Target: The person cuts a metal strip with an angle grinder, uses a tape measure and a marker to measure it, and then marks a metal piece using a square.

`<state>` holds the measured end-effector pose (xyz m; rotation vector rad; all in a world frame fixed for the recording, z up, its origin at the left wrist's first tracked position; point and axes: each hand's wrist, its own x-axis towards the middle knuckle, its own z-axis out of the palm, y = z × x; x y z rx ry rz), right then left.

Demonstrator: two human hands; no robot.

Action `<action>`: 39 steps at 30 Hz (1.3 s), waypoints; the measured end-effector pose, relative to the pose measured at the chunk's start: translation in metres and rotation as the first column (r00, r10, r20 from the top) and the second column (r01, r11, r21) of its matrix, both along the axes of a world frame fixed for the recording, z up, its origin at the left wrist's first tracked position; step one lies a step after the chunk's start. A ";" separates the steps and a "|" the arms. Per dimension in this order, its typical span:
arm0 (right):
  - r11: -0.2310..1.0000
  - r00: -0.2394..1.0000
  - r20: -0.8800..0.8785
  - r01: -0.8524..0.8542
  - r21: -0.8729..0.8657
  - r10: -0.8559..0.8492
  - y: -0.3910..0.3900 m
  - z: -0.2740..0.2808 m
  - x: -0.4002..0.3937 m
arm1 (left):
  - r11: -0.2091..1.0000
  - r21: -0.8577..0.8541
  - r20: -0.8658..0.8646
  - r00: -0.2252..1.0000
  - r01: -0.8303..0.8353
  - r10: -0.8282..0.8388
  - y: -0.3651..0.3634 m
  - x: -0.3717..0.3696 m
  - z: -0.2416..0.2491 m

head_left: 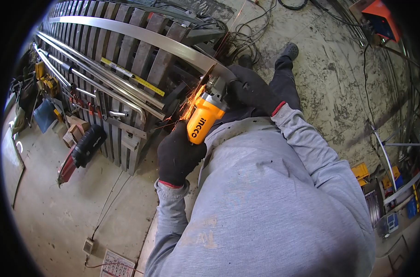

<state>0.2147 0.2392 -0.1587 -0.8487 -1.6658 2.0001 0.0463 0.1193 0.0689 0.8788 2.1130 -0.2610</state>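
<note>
An orange angle grinder (204, 115) is held by its body in my gloved left hand (178, 154), fingers wrapped round it. Its thin disc (205, 77) meets a long flat metal bar (159, 40) near the bar's right end, and orange sparks (190, 102) spray down and to the left. My right hand (252, 90), in a dark glove with a red cuff edge, is closed on that bar end, right beside the grinder's head. Its fingertips are partly hidden.
A slatted metal bench (127, 57) bears steel tubes (113, 85), a yellow level (132, 76) and clamps (87, 105). Cables (254, 34) lie on the floor beyond. A black and red tool (89, 145) is at the bench's left side. An orange machine (381, 21) stands at top right.
</note>
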 end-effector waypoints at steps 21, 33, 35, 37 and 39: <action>0.999 0.999 -0.004 -0.045 -0.010 0.045 -0.006 -0.001 -0.002 | 0.998 0.060 -0.020 0.999 0.027 -0.026 0.000 -0.001 0.000; 0.999 0.999 -0.046 0.026 0.039 -0.025 -0.016 -0.005 -0.006 | 0.990 0.136 -0.004 0.999 0.041 -0.041 -0.002 -0.002 0.002; 0.998 0.998 -0.054 0.040 0.048 -0.037 -0.019 -0.002 -0.009 | 0.999 0.045 0.050 0.999 0.000 -0.002 0.007 -0.002 0.008; 0.998 0.998 -0.056 0.035 0.044 -0.032 -0.019 -0.003 -0.011 | 0.999 0.040 0.028 1.000 0.008 -0.009 0.009 -0.001 0.009; 0.999 0.998 -0.059 0.035 0.019 -0.034 -0.020 0.000 -0.010 | 0.999 0.031 0.008 1.000 0.018 -0.019 0.007 -0.001 0.008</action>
